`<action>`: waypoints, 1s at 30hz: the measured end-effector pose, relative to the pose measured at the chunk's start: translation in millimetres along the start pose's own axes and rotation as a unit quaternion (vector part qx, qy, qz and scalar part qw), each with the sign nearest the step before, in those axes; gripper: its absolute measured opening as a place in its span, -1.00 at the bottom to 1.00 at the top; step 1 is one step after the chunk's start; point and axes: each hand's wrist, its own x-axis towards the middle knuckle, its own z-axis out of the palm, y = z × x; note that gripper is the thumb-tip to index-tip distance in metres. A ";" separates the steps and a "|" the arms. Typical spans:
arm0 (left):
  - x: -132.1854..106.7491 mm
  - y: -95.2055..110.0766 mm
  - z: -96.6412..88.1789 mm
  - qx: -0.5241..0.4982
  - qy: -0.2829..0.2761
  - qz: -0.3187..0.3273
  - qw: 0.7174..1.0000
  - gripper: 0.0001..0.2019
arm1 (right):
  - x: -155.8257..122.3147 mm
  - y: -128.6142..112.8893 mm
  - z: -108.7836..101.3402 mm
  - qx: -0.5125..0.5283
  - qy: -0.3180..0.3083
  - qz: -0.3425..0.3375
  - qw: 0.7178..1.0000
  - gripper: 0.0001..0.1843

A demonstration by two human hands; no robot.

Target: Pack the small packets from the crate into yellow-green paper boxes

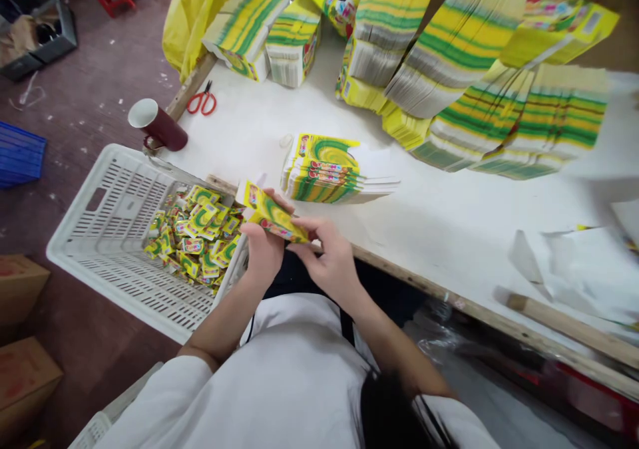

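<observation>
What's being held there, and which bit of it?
A yellow-and-green printed carton: the left grip holds its long sides, and the right grip has its right end.

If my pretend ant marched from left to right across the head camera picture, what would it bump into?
Blue basket → dark red mug → red-handled scissors → left hand, holding a yellow-green box → right hand, also on that box → wooden strip at lower right.

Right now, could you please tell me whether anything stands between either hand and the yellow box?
Nothing visible does: the left hand holds the yellow box, and the right hand has it at its right end.
</observation>
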 end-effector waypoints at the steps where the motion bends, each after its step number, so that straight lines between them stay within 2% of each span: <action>1: -2.2 -5.2 -4.3 0.008 0.001 -0.001 1.000 -0.26 | 2.5 1.6 -5.1 -0.007 0.019 -0.004 1.000 -0.76; 4: -4.1 -15.1 -24.6 0.011 0.028 0.000 1.000 -0.53 | 5.9 5.2 -22.3 -0.019 0.023 -0.029 0.999 -0.85; 6: 0.5 -10.9 -43.7 0.017 -0.005 0.003 1.000 -0.59 | 4.9 7.3 -32.5 -0.043 0.014 -0.055 0.997 -0.85; 7: 4.0 -5.0 -53.5 0.016 -0.040 0.015 0.999 -0.52 | 3.8 8.3 -36.9 -0.070 0.017 -0.071 0.995 -0.83; 9: 10.3 11.7 -69.3 0.027 -0.118 0.058 0.991 -0.25 | 1.1 9.7 -43.5 -0.158 0.034 -0.112 0.980 -0.79; 11: 11.9 28.8 -75.3 0.096 -0.190 0.099 0.972 -0.03 | -1.3 9.3 -45.8 -0.241 0.032 -0.165 0.956 -0.74; 12: 10.3 35.1 -73.7 0.158 -0.230 0.102 0.955 0.02 | -2.5 8.5 -45.0 -0.263 0.018 -0.192 0.945 -0.71; 14: 3.4 40.5 -63.3 0.289 -0.300 0.078 0.906 -0.06 | -5.1 7.1 -39.8 -0.268 -0.001 -0.221 0.938 -0.66; 16: -5.6 37.2 -48.8 0.371 -0.326 0.051 0.868 -0.23 | -8.2 8.1 -31.7 -0.230 0.032 -0.196 0.953 -0.55; 18: -13.7 28.9 -36.9 0.406 -0.295 0.061 0.863 -0.36 | -11.7 12.2 -23.1 -0.150 0.090 -0.116 0.978 -0.27; 19: -17.1 24.3 -33.0 0.417 -0.271 0.080 0.864 -0.37 | -13.4 14.9 -19.0 -0.096 0.102 -0.066 0.988 -0.20; 21: -22.4 15.9 -28.6 0.433 -0.237 0.139 0.858 -0.33 | -15.8 19.5 -12.0 0.006 0.066 0.026 0.997 -0.27; 23: -25.9 9.7 -26.9 0.434 -0.238 0.204 0.845 -0.28 | -16.1 21.2 -6.8 0.083 -0.004 0.093 0.992 -0.41; 25: -27.5 6.1 -26.2 0.416 -0.246 0.256 0.837 -0.31 | -14.7 20.3 -3.6 0.139 -0.047 0.142 0.979 -0.46; 27: -27.0 4.9 -26.4 0.401 -0.242 0.272 0.841 -0.43 | -13.2 19.0 -2.0 0.180 -0.059 0.155 0.970 -0.39; 30: -22.6 3.9 -28.5 0.405 -0.251 0.217 0.852 -0.53 | -14.9 18.9 -0.7 0.172 -0.075 0.088 0.978 -0.21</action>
